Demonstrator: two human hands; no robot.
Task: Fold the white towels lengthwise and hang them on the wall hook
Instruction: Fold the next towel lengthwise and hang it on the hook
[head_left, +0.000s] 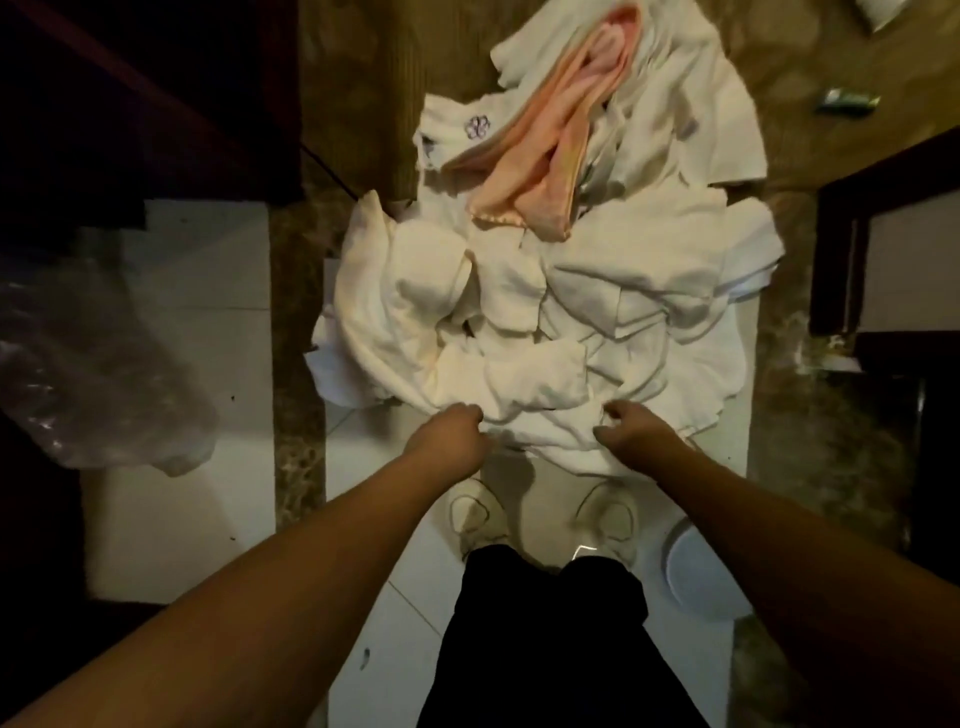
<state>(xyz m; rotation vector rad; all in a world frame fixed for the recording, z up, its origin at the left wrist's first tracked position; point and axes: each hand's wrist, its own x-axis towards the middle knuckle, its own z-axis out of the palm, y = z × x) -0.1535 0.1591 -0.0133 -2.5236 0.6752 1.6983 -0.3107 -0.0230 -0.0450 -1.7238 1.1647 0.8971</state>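
While both hands reach down to the near edge of the heap of white towels on the floor, the task looks barely begun: no towel shows a clean lengthwise fold, and no wall hook is in view. The left hand has its fingers curled into the cloth at the heap's near edge, seemingly pinching it; the right hand, beside it on the same edge, has bent fingers at the fabric, though I cannot tell whether it has a firm hold. A pink towel lies across the far part of the heap. To the heap's left sits a clear plastic bag; its contents cannot be made out. Picking out one towel, folding and hanging all remain, by my judgement.
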